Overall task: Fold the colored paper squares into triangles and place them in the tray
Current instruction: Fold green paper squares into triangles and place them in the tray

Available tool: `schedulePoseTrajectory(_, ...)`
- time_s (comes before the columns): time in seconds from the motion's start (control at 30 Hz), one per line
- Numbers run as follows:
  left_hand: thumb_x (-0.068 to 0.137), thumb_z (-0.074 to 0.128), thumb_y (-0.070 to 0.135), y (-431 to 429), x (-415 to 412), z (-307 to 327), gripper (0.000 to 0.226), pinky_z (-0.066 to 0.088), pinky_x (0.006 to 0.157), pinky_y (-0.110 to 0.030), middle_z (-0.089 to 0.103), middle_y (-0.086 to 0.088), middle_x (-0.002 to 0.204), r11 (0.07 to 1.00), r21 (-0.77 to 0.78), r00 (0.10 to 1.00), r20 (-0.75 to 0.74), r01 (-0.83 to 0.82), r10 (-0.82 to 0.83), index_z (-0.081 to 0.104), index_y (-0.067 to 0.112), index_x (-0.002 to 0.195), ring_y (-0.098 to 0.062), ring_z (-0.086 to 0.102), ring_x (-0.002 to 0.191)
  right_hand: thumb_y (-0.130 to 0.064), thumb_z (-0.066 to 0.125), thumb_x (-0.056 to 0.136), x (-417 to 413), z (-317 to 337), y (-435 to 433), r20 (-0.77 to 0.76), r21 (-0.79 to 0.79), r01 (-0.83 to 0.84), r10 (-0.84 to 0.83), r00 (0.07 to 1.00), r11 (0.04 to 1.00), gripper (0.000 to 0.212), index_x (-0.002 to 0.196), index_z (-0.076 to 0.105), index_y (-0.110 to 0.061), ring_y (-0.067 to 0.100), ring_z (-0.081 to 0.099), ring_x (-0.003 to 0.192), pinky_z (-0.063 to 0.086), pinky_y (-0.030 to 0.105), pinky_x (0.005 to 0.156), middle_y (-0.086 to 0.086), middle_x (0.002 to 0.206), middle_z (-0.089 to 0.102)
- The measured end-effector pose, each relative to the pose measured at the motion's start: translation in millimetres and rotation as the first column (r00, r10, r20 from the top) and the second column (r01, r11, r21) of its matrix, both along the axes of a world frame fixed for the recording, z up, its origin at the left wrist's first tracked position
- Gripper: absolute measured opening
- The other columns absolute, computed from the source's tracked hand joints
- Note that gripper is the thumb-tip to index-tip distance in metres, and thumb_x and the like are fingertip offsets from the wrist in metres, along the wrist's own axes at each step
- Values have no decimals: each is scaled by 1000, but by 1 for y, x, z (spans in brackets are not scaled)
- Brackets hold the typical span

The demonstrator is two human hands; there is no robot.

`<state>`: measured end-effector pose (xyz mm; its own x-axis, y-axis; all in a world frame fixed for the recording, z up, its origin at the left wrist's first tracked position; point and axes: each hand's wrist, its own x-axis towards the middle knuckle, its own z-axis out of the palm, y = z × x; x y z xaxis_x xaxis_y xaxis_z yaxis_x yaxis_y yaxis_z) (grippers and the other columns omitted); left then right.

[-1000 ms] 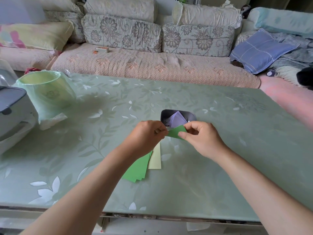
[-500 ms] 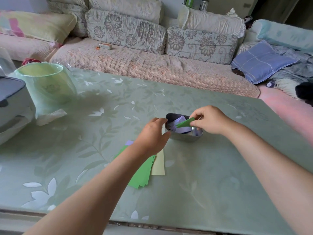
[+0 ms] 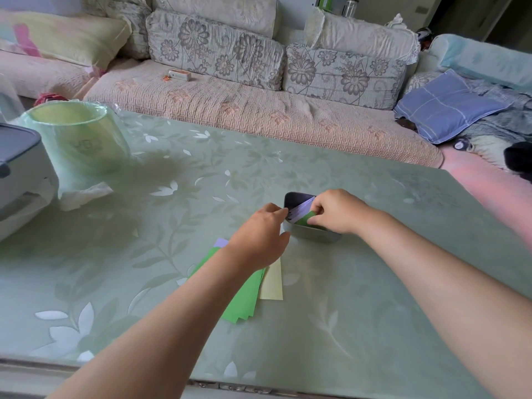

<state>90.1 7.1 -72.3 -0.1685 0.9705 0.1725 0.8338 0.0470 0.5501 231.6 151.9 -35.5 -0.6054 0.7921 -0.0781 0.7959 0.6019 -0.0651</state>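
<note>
The tray [image 3: 313, 236] sits near the middle of the tabletop [image 3: 374, 312], a small dark metal dish. The right hand [image 3: 336, 211] reaches over its 3 o'clock end, with the fingers [image 3: 316, 210] pinched on a green triangle [image 3: 306, 218]. The triangle is tilted, its lower part down inside the tray. Pale purple folded papers [image 3: 300, 209] lean inside the tray just at 11 o'clock of the triangle.

The left hand [image 3: 259, 237] lies at the tray's 9 o'clock end. Its fingertips reach the rim and its thumb lies close to the near corner, but I cannot tell whether they clasp the tray or only touch it.

At 7 o'clock of the tray, partly under the left forearm, a fanned stack of green squares [image 3: 244, 300] lies flat. A yellow square [image 3: 272, 283] touches its 3 o'clock side, and the corner of 1 purple square [image 3: 221, 242] shows at the stack's 12 o'clock end.

Far off at 10 o'clock stands a green bin [image 3: 80, 139] in a plastic liner, with a grey box [image 3: 20, 174] at 9 o'clock of it. A sofa [image 3: 259, 116] runs beyond the tabletop at 12 o'clock, with a blue pillow [image 3: 449, 108] at 2 o'clock.
</note>
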Motion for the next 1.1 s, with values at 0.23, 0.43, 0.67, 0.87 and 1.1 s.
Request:
schedulePoseTrajectory(0.23,97,53,23,0,0,-1,44,29,77,-17,46,-2,140,1000,3,1000,-1,6,-6,48,13,140,-20,49,122,-43,64,89,-4,-7,-5,16,171,61,-65,998,983,34,69,52,-17,27,54,83,36,29,65,1,81,61)
schedulePoseTrajectory(0.43,97,54,25,-2,-3,-1,52,32,84,-20,46,-2,139,1000,-8,1000,10,15,-15,41,17,147,-21,48,123,-49,70,84,-2,-6,-6,-8,228,62,-62,998,972,31,92,66,-19,25,61,97,48,30,75,0,98,67)
schedulePoseTrajectory(0.67,97,56,30,-22,-21,8,57,39,96,-28,46,0,142,1000,-30,999,-43,-5,4,37,22,150,-20,49,125,-38,65,87,6,10,-39,-238,139,73,-38,971,988,22,106,65,-27,19,59,104,45,30,82,-7,104,66)
schedulePoseTrajectory(0.87,91,64,45,-58,-52,9,71,36,107,-31,40,2,150,983,-183,982,-178,26,-59,34,26,152,-19,42,134,-33,68,88,-11,12,-108,-351,-45,-82,61,934,996,19,106,67,-27,12,61,99,48,28,88,-11,97,67)
schedulePoseTrajectory(1.1,62,79,68,-88,-73,1,121,26,119,-36,23,12,158,906,-417,963,-206,72,-172,17,26,157,-14,20,144,-65,72,71,-35,-14,-146,-61,-179,-120,110,992,977,73,132,52,-30,19,49,123,42,36,99,-4,127,49)
